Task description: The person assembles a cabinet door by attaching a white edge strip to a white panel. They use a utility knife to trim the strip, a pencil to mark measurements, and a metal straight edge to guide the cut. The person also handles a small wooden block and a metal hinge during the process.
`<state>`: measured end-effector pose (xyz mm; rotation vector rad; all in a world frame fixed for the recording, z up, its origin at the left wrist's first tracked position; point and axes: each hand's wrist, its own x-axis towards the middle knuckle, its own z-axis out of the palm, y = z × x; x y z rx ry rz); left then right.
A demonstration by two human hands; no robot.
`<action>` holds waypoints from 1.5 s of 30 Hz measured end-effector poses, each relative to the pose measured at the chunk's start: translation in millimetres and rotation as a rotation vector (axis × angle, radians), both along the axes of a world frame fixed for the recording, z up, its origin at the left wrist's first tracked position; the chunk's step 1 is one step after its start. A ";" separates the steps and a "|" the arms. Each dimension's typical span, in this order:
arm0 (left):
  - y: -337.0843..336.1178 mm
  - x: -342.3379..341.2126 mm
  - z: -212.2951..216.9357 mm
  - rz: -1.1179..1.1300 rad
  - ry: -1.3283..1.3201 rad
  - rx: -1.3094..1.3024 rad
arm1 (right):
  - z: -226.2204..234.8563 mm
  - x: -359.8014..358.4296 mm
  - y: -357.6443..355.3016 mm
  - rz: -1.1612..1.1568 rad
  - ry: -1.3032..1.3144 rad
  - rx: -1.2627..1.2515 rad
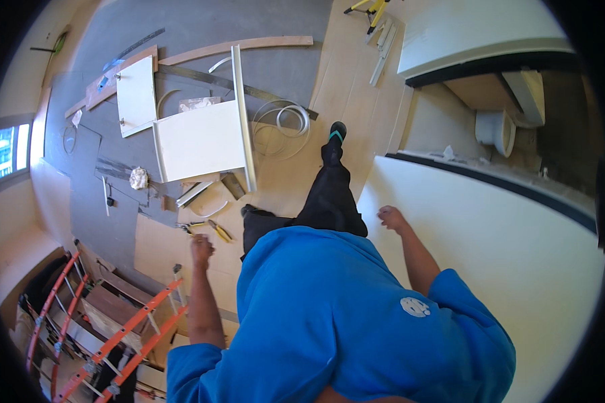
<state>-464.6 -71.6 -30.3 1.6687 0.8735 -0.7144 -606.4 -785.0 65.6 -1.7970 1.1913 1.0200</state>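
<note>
Both hands loosely curled, holding nothing, above a littered floor.

Left hand (201,248) hangs just above the pliers (212,230) (yellow grips) on the floor; right hand (391,217) is beside the white wall (517,248). Panels (198,140) and cable coil (282,127) crowd the left; bare floor (356,87) runs ahead, past the boot (337,131).

Bright daylight from the window (3,156), sharp centre, strong fisheye bending, black rim.
</note>
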 end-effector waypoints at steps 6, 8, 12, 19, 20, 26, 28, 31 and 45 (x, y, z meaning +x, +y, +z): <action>-129.6 46.7 71.1 0.259 0.018 0.185 | -23.0 106.6 -106.6 0.009 -0.016 0.140; -180.2 32.7 92.8 0.221 0.116 0.257 | -13.5 167.3 -153.6 0.100 -0.029 0.119; -272.5 -18.6 108.4 0.275 0.377 0.183 | 1.2 282.4 -279.3 0.261 -0.170 0.077; -431.1 -77.5 107.2 0.439 0.583 -0.022 | 59.1 572.2 -342.4 0.426 -0.395 -0.071; -448.3 -71.7 99.9 0.430 0.606 -0.036 | 67.8 607.0 -336.0 0.425 -0.435 -0.075; -525.6 27.0 45.1 0.462 0.452 -0.157 | 60.1 751.2 -234.1 0.896 -0.515 0.062; -532.1 78.5 20.2 0.580 0.371 -0.193 | 46.1 792.2 -197.7 1.153 -0.478 0.133; -537.8 156.7 1.4 0.781 0.228 -0.196 | 38.4 824.5 -179.6 1.311 -0.363 0.206; -586.1 241.5 70.1 1.584 0.151 -0.171 | 56.9 996.2 -83.1 1.521 0.182 -0.012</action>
